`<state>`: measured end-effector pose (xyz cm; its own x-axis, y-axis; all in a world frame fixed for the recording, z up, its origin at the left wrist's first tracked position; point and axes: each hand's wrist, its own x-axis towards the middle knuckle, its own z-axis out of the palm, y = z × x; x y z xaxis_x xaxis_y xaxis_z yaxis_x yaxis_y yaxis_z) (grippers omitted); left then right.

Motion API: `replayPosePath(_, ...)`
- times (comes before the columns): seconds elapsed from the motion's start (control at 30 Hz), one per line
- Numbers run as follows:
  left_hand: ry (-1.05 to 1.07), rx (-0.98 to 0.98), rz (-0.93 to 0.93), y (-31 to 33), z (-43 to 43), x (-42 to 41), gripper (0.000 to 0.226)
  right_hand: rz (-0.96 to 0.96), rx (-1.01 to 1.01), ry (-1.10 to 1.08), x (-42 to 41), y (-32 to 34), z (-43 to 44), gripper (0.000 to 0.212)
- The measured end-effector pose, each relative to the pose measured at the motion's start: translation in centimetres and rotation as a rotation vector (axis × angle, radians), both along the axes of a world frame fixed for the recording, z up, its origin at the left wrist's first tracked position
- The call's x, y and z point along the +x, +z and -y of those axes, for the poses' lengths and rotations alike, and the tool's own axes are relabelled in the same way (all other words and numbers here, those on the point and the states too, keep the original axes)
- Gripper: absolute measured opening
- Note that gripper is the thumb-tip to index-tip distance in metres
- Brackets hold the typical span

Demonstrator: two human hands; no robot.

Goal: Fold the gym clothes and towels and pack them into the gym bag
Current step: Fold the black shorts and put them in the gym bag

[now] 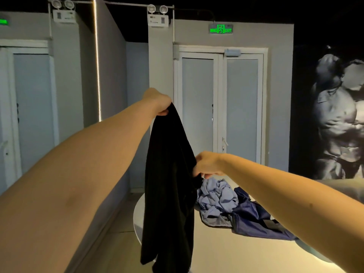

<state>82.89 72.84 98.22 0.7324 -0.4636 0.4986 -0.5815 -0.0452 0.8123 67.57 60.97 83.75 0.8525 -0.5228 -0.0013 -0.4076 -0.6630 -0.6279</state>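
Head view, folding stage. The left hand point(158, 101) is raised at arm's length, its fingers curled over and pinching the top of a black garment point(169, 184), which hangs free in one long drape above the near edge of the table point(236, 253). The right hand point(208, 164), lower and to the side, has its fingers closed on the garment's right-hand edge about midway down; the fingertips are partly hidden by the cloth, so the exact pinch cannot be told.

The fabric is matt and dark and falls in soft vertical folds with no stiffness. It is judged light and limp, likely to slump and slide out of shape unless held at two corners or along a seam. A hold at both shoulders or both waist corners should spread it flat for folding, though which kind of garment it is cannot be told.

On the pale, smooth, round-edged table lies a crumpled light blue cloth point(216, 196), heaped in tight wrinkles and touching the slack navy gym bag point(250, 219). The bag is thin, collapsed fabric with a dark strap. Nothing appears folded or packed yet
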Motion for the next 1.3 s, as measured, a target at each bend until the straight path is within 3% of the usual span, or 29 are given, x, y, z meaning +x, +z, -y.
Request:
replayPosePath(0.07,0.005,-0.052,-0.009,0.4,-0.7,0.0,0.022,-0.067,-0.041,-0.111,-1.2,-0.3,0.8,0.018)
replayPosePath(0.17,0.056,-0.082,-0.028,0.7,-2.4,0.3,0.027,-0.063,0.072,-0.248,-3.8,1.2,2.4,0.030)
replayPosePath(0.33,0.151,0.128,0.069,-0.7,-4.9,1.3,0.018,0.374,0.337,-0.362,-7.8,7.2,4.4,0.025)
replayPosePath(0.43,0.136,0.244,0.105,-1.3,-5.6,1.7,0.017,0.609,0.526,-0.289,-8.6,9.8,4.0,0.019)
replayPosePath(0.53,0.105,0.264,0.095,-1.1,-6.2,1.5,0.018,0.735,0.661,-0.150,-9.2,11.5,3.9,0.027)
replayPosePath(0.63,-0.086,0.291,0.040,-0.8,-7.2,1.4,0.023,0.643,0.483,-0.071,-10.1,11.8,3.9,0.028)
replayPosePath(0.7,-0.282,0.387,0.067,-1.0,-8.1,1.4,0.030,0.574,0.108,-0.195,-10.6,11.5,3.9,0.026)
replayPosePath(0.77,-0.281,0.495,0.250,-1.4,-8.9,1.3,0.039,0.541,-0.161,-0.314,-11.0,11.1,4.1,0.022)
replayPosePath(0.87,-0.178,0.461,0.436,-2.3,-9.5,0.7,0.029,0.498,-0.151,-0.354,-11.6,10.6,4.0,0.029)
replayPosePath(1.1,-0.155,0.401,0.430,-3.3,-9.3,-0.6,0.042,0.491,-0.219,-0.348,-12.8,9.6,3.0,0.023)
replayPosePath(1.3,-0.134,0.309,0.459,-4.6,-8.2,-2.1,0.036,0.556,-0.162,-0.354,-13.5,9.0,2.4,0.020)
